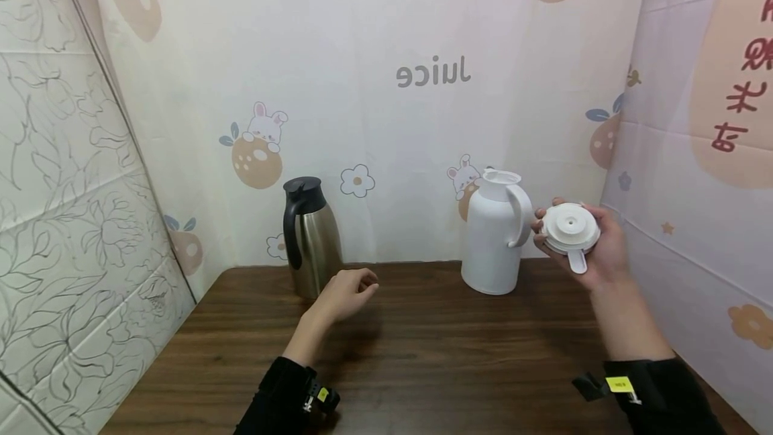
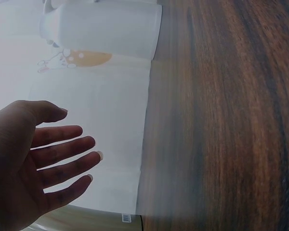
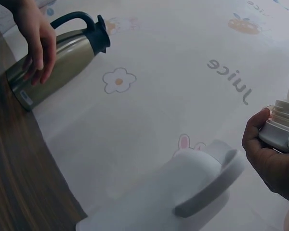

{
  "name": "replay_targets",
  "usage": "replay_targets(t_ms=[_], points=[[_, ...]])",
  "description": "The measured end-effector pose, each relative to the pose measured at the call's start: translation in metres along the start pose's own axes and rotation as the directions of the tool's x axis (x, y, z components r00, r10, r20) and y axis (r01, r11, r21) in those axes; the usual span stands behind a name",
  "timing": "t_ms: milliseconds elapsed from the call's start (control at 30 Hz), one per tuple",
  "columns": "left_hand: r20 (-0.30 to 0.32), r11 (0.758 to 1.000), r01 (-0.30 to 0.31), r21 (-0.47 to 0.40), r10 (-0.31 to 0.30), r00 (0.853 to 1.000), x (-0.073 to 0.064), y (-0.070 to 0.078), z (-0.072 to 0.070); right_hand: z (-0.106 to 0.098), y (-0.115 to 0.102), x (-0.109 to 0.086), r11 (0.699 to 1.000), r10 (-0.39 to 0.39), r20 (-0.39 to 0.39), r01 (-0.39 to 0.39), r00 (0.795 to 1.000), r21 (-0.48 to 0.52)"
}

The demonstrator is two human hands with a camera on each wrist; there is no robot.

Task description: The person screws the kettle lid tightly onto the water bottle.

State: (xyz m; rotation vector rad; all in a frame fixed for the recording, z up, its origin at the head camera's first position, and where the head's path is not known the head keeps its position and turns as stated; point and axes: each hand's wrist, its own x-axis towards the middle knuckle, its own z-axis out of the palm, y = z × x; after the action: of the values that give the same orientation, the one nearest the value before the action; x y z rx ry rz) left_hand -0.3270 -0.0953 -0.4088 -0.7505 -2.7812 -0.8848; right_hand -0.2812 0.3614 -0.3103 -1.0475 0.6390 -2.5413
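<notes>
My right grip (image 1: 608, 250) clasps the white lid (image 1: 570, 224) just beside the white jug (image 1: 488, 247) on the counter (image 1: 435, 348); my left grip (image 1: 345, 293), fingers apart, hangs near the steel flask (image 1: 321, 240). A leftward swing could clip the jug's handle (image 1: 527, 217), toppling it.

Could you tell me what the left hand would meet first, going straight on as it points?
Probably the pale backdrop: the left hand points between the steel flask and white jug, though depth is unclear.

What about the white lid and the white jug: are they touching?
Apart. In the head view, the right hand holds the white lid clear of the white jug, with fingers visible between the lid and the jug's handle.
</notes>
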Motion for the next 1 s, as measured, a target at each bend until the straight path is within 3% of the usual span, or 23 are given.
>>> replay_targets(t_ms=[600,833,1000], points=[[-0.003,1.0,-0.014,-0.013,0.014,1.0,0.001,0.004,0.001,-0.015,-0.038,-0.026,0.999,-0.014,-0.046,0.016,0.999,0.041],[0.005,0.998,-0.056,-0.04,0.056,0.998,0.006,0.018,0.013,-0.019,-0.038,-0.027,1.0,-0.028,-0.087,0.029,0.996,0.008],[0.023,0.995,-0.087,-0.056,0.088,0.996,0.012,0.037,0.025,-0.02,-0.037,-0.028,0.998,-0.05,-0.096,0.046,0.994,-0.042]])
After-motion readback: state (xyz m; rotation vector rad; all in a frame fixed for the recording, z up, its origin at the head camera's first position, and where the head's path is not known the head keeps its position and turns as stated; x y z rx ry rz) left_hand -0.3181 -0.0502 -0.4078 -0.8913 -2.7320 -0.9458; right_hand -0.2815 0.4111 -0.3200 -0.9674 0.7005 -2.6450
